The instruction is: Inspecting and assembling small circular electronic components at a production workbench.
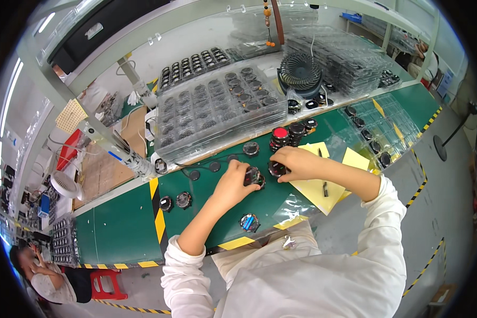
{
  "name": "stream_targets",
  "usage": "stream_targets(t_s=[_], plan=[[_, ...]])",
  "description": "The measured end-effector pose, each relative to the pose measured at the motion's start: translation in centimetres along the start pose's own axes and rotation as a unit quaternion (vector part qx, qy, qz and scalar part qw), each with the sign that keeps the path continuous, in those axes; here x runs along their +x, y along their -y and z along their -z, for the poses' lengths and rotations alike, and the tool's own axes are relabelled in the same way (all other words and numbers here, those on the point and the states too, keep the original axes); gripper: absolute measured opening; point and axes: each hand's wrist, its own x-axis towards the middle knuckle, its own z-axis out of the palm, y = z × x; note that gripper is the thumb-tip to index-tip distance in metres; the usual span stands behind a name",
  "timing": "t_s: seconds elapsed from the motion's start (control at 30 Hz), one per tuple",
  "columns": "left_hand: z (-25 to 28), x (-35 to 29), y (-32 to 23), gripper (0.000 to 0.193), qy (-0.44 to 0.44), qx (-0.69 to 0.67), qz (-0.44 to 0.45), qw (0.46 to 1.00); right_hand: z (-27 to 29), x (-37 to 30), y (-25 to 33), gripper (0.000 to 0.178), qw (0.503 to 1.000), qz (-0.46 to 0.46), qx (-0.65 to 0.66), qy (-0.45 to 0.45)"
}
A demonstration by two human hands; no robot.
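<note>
My left hand (232,184) is closed around the edge of a round dark watch body (253,175), held just above the green bench top. In my right hand (300,165) a second round black watch body (276,169) is pinched, close beside the first. Behind my hands stand a stack of red-topped round pieces (280,135) and a stack of black ones (297,129). Another watch body (250,148) lies on the bench behind the left hand. Nearer my body rests an open watch body with a blue strip (249,222).
Yellow paper sheets (320,196) with a pen (325,188) lie by my right forearm. Two round pieces (183,200) sit left of my left arm. Stacked clear trays (212,114), a black fan (300,73) and cables (206,165) occupy the back. A person (47,273) sits far left.
</note>
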Motion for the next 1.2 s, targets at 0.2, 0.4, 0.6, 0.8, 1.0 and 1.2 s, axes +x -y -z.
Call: stream_targets(t_s=[0.2, 0.4, 0.6, 0.8, 1.0, 1.2], plan=[[5.7, 0.6, 0.7, 0.063, -0.126, -0.432, 0.055, 0.891, 3.0, 3.6, 1.4, 0.062, 0.897, -0.037, 0.394, -0.198], [9.5, 1.9, 1.4, 0.073, -0.179, -0.567, 0.083, 0.799, 5.2, 10.7, 3.1, 0.057, 0.679, -0.040, 0.708, -0.189], [10.0, 1.9, 1.6, 0.041, -0.195, -0.634, 0.071, 0.745, 3.3, 13.3, 4.5, 0.042, 0.589, -0.043, 0.788, -0.174], [10.0, 2.0, 2.4, 0.036, -0.149, -0.539, 0.092, 0.824, 2.8, 12.5, 3.8, 0.041, 0.621, -0.046, 0.762, -0.180], [10.3, 1.9, 2.6, 0.043, -0.116, -0.608, 0.083, 0.781, 3.6, 12.3, 4.3, 0.040, 0.617, -0.052, 0.766, -0.174], [10.0, 2.2, 2.6, 0.039, -0.128, -0.583, 0.112, 0.795, 3.4, 12.3, 4.5, 0.034, 0.618, -0.080, 0.764, -0.169]])
